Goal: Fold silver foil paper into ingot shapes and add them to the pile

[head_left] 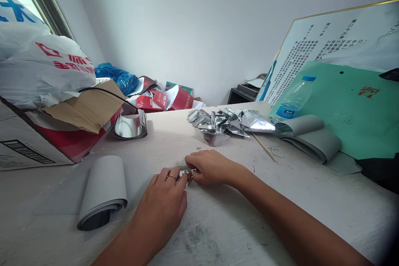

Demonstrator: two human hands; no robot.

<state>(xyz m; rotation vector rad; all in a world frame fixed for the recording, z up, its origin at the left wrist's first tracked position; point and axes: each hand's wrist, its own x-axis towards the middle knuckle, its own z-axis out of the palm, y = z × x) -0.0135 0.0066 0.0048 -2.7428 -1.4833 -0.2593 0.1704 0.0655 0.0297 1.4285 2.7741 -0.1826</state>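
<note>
My left hand, with a ring on one finger, rests low over the white table, its fingers bent down onto a small piece of shiny silver foil. From the other side, my right hand pinches the same piece with thumb and fingers curled. Most of the foil is hidden under the fingers. Beyond the hands lies a pile of folded silver foil pieces. Left of my left hand a grey rolled sheet lies on its side.
A coil of reflective strip stands by a cardboard box with plastic bags. To the right are a wooden stick, a rubber band, a grey rolled sheet, a water bottle and a green board.
</note>
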